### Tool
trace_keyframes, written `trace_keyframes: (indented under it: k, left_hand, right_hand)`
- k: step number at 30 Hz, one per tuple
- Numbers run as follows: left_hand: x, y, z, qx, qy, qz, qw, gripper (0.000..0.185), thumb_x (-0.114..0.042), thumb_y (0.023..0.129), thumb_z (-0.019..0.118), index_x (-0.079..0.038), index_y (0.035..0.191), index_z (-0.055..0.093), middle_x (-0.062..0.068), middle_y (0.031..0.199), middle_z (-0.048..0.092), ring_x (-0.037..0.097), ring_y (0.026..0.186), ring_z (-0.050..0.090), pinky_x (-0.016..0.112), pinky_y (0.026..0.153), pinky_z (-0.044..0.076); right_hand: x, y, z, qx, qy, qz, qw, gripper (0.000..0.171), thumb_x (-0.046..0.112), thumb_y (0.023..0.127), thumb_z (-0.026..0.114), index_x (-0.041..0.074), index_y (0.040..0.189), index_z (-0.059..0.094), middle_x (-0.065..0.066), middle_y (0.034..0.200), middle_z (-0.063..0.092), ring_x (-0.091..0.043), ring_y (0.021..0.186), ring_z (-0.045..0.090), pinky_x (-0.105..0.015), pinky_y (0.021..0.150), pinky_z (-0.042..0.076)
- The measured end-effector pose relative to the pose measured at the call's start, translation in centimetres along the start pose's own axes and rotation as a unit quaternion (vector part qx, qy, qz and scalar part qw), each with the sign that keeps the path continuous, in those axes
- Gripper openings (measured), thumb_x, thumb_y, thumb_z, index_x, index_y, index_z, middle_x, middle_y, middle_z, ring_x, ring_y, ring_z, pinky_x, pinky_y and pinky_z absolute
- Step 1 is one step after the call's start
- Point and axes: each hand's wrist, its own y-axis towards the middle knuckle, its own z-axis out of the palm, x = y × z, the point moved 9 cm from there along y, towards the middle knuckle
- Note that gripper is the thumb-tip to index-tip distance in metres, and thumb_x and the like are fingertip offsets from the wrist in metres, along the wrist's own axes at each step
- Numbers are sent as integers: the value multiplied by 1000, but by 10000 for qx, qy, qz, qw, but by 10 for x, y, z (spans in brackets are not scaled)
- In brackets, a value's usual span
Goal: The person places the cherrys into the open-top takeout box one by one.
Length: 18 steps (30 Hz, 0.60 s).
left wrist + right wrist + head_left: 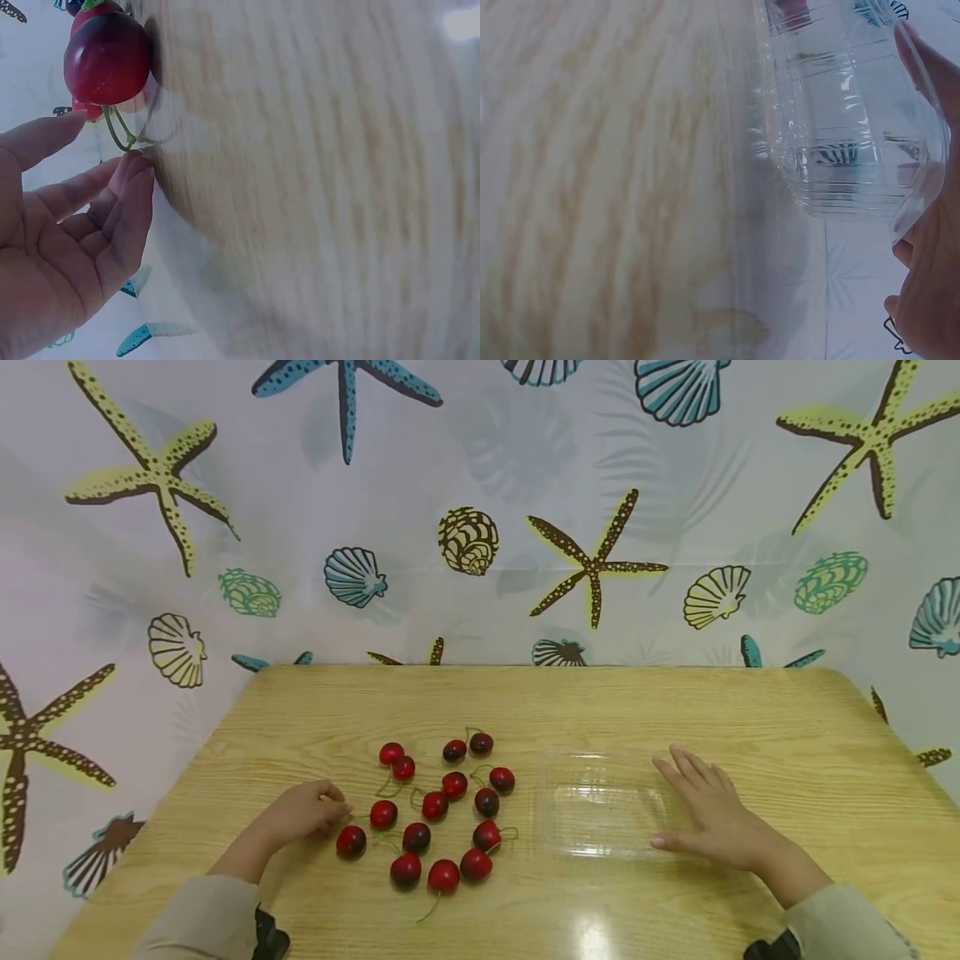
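Observation:
Several red and dark cherries (442, 802) with green stems lie loose on the wooden table (750, 718), left of centre. My left hand (336, 807) rests on the table at their left edge, fingers loosely bent. In the left wrist view its fingertips (139, 169) touch the green stem of one cherry (105, 60), and the thumb stays apart from it. An empty clear plastic container (600, 806) sits right of the cherries. My right hand (678, 802) lies flat against its right side with the fingers straight. The right wrist view shows the container (840, 112) against that hand (930, 247).
A sheet printed with starfish and shells (480, 527) hangs behind the table and drapes down both sides. The table's back edge runs just behind the cherries. Bare wood shows at the front (600, 910) and the far right.

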Motion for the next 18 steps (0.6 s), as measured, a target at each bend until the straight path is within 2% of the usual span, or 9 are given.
trace_keyframes:
  k: [5,9,18]
  left_hand:
    - [7,0,3,-11,-228,-314,9992,18,-14,81,55,3,84,54,6,76,54,16,67,53,30,58,47]
    - [10,0,5,-25,-461,-472,9978,12,-8,80,55,4,82,53,7,76,52,17,66,52,30,57,47]
    - [8,2,9,15,-864,-403,9954,7,-1,81,51,6,81,53,5,66,49,13,57,48,25,51,44]
  right_hand:
    - [1,0,1,-11,109,-63,9999,88,46,74,62,6,137,15,-23,139,4,-34,127,-1,-60,94,3]
    - [1,0,2,-24,134,-92,9999,89,47,72,63,4,136,17,-23,140,4,-34,127,-1,-60,94,3]
    - [-2,-1,3,5,138,-49,9999,91,47,71,63,4,136,17,-21,140,4,-35,127,1,-60,94,3]
